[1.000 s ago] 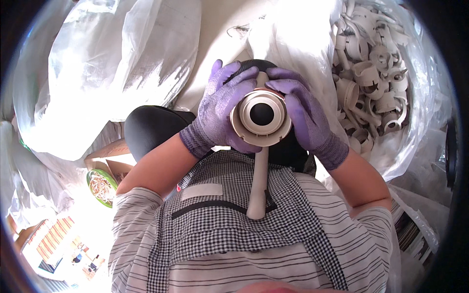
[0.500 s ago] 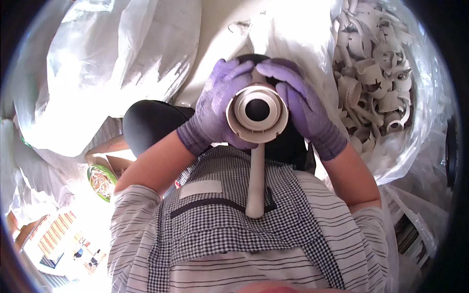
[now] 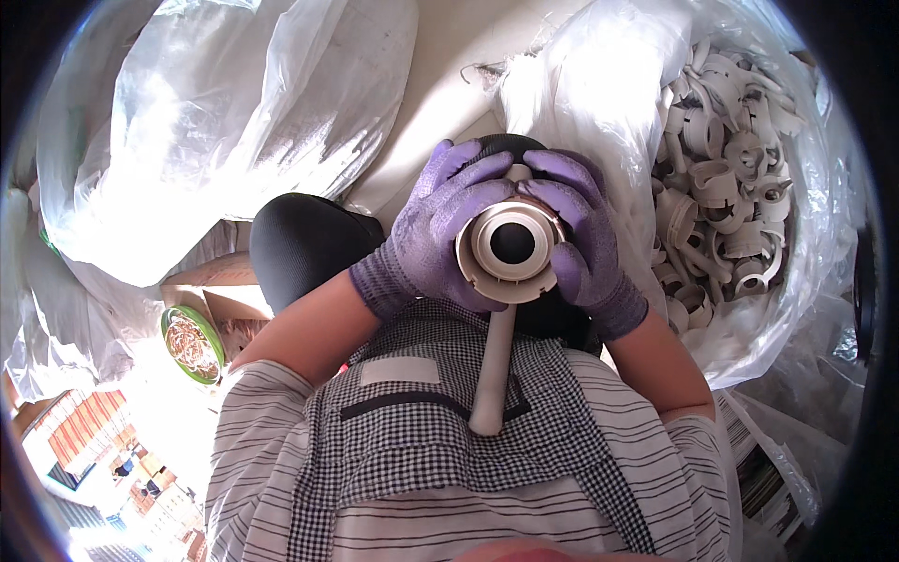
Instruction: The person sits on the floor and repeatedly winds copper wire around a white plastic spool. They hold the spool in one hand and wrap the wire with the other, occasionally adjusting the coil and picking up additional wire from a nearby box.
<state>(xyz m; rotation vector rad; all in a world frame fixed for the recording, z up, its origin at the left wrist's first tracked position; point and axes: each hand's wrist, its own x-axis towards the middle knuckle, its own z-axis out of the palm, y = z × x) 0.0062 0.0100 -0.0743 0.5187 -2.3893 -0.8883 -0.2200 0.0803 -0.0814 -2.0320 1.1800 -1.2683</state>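
Observation:
A round off-white plastic housing (image 3: 478, 276) faces up at me, with concentric rings and a dark round opening in its middle. From its near side a long pale handle (image 3: 493, 375) runs down over my checked apron. My left hand (image 3: 431, 225), in a purple glove, wraps the left side of the housing. Gloved the same way, my right hand (image 3: 582, 229) grips its right side, the fingers curled over the far rim. A short pale stub shows between the fingertips of both hands. The undersides of the fingers are hidden.
To the right, a clear plastic bag (image 3: 796, 309) holds many similar off-white plastic pieces (image 3: 716, 201). Large translucent bags (image 3: 234, 140) stand at the far left. Left of my knee lie a cardboard box (image 3: 211, 272) and a green-rimmed round container (image 3: 221, 351) of thin copper-coloured strands.
Both hands and the housing sit slightly lower and further right in the picture. My right fingers have shifted further round the housing's rim. The whole view has also moved a little.

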